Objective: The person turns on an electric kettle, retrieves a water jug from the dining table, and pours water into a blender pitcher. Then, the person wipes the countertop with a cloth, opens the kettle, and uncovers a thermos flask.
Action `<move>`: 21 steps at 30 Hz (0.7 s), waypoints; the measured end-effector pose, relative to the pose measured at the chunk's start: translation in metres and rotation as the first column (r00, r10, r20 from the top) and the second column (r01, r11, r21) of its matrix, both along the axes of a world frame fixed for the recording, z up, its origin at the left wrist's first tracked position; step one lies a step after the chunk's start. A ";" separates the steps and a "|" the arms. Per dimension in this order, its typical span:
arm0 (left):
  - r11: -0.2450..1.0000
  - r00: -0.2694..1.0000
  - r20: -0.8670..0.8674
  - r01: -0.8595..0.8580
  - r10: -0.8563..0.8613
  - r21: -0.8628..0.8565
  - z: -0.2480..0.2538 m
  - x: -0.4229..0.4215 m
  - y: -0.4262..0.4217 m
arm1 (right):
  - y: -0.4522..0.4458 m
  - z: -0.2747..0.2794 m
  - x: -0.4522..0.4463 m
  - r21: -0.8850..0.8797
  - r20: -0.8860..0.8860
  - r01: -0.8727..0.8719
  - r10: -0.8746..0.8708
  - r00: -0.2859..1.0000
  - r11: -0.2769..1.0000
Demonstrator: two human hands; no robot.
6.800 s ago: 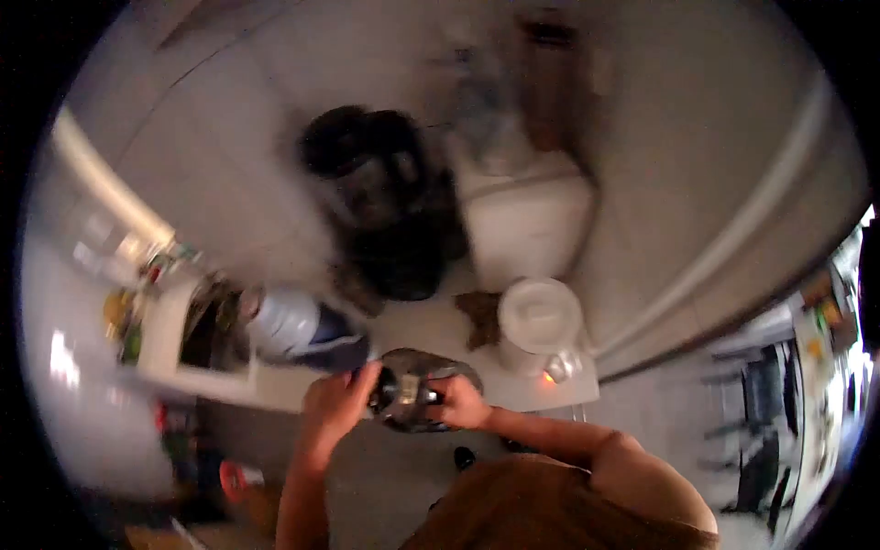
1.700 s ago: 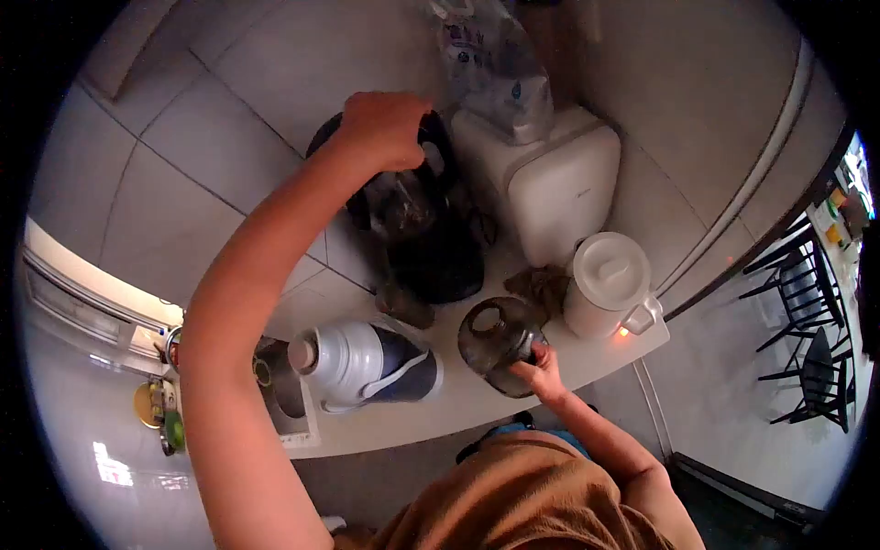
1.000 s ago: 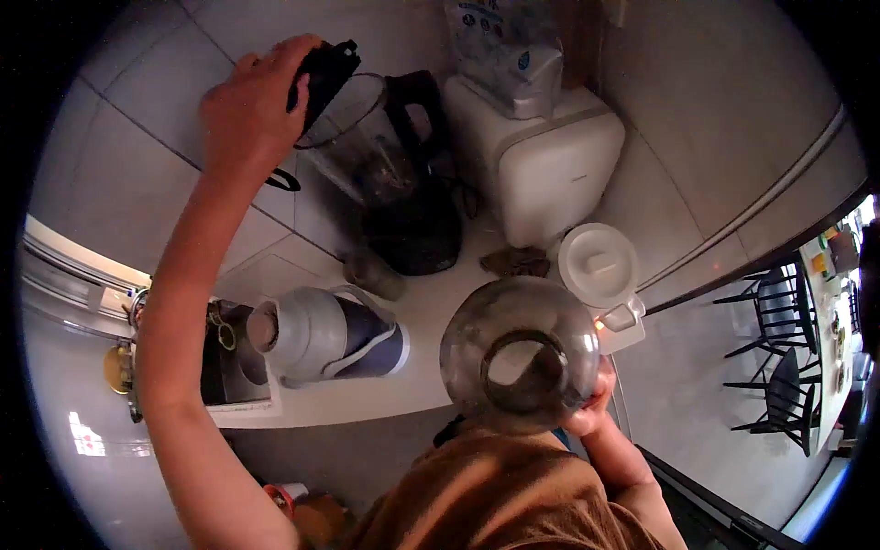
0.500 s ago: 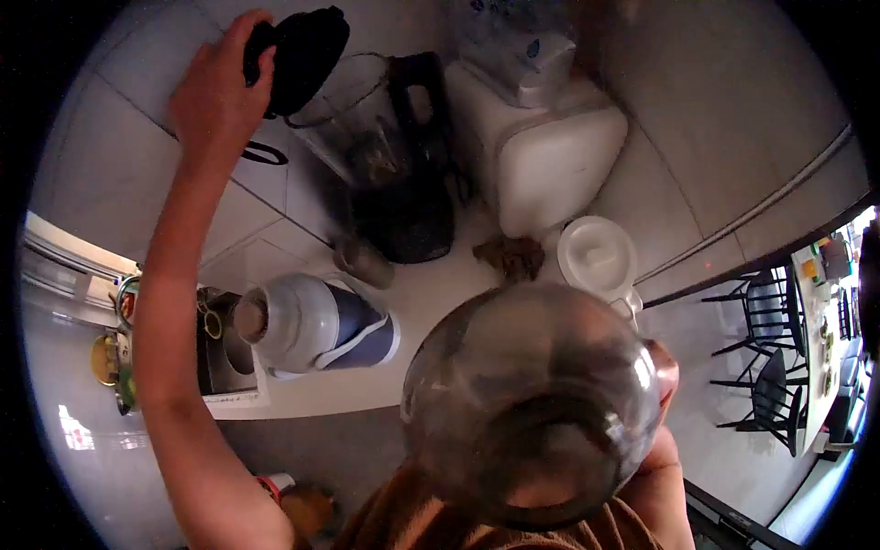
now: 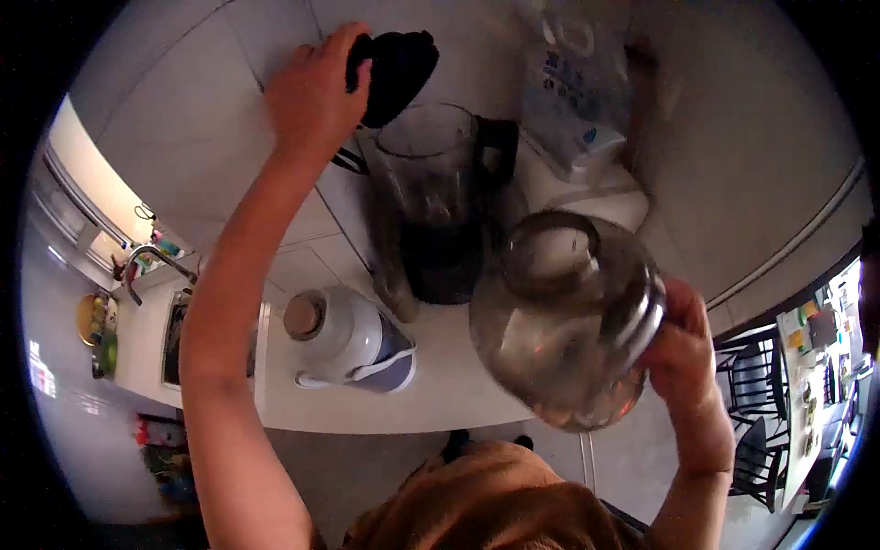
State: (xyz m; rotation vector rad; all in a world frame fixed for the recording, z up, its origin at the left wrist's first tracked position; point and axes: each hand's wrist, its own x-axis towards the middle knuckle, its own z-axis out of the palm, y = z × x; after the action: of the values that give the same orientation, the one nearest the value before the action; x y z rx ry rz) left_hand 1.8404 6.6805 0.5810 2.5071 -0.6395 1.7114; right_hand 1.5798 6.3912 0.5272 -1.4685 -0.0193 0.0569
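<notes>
My left hand point(image 5: 316, 92) is closed on a black lid point(image 5: 399, 78), held up beside the rim of a clear blender jar point(image 5: 426, 156). The jar has a black handle and stands uncovered on its dark base point(image 5: 445, 266). My right hand point(image 5: 683, 344) grips a large rounded glass pitcher point(image 5: 568, 339) at its right side; the fingers are partly hidden behind the glass. Its wide mouth points up and toward the blender, a short way to the right of the base. The pitcher's fill is hard to make out through reflections.
A white and blue-grey vacuum jug point(image 5: 344, 335) stands on the white counter point(image 5: 449, 376) at left. Behind the pitcher, a printed plastic bag point(image 5: 577, 101) rests on a white container point(image 5: 610, 206). A faucet point(image 5: 151, 261) and sink are farther left; chairs point(image 5: 756, 376) stand at far right.
The pitcher has moved up and away from my body, toward the blender, and turned so its mouth shows. The view has shifted; my left hand still holds the lid near the jar.
</notes>
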 end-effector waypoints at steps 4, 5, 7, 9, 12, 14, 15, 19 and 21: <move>0.999 0.998 0.065 0.000 0.003 -0.043 0.004 -0.004 0.006 | 0.010 0.048 0.041 -0.166 0.089 0.002 0.013 0.996 0.986; 0.997 0.994 0.093 0.062 -0.057 -0.050 0.003 -0.004 0.007 | 0.009 0.056 0.053 -0.275 0.055 -0.020 0.036 0.998 0.961; 0.998 0.998 0.070 0.009 -0.004 -0.066 0.004 -0.009 0.006 | 0.018 0.073 0.080 -0.399 0.111 0.008 0.040 0.993 0.917; 0.996 0.998 0.045 -0.044 0.048 -0.082 0.003 -0.010 0.006 | 0.026 0.086 0.105 -0.515 0.168 0.043 0.051 0.985 0.856; 0.997 0.997 0.068 0.038 -0.033 -0.070 -0.001 -0.002 0.005 | 0.034 0.103 0.141 -0.736 0.211 0.110 0.072 0.975 0.668; 0.996 0.995 0.063 0.079 -0.077 -0.036 -0.002 0.003 0.006 | 0.037 0.109 0.167 -0.853 0.192 0.094 0.140 0.971 0.513; 0.996 0.995 0.072 0.079 -0.075 -0.044 -0.003 0.005 0.006 | 0.036 0.109 0.182 -0.857 0.199 0.101 0.143 0.970 0.506; 0.999 0.999 0.004 0.045 -0.045 -0.028 -0.007 0.006 0.009 | 0.029 0.099 0.226 -0.948 0.194 0.138 0.178 0.965 0.285; 0.998 0.999 -0.004 0.044 -0.045 -0.034 -0.009 0.008 0.010 | 0.035 0.103 0.230 -0.948 0.239 0.179 0.217 0.946 0.263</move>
State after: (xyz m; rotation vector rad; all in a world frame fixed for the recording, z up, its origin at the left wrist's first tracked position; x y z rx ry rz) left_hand 1.8486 6.6908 0.5718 2.4547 -0.6556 1.6867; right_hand 1.8098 6.4258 0.6305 -2.7731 -0.3428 -0.2123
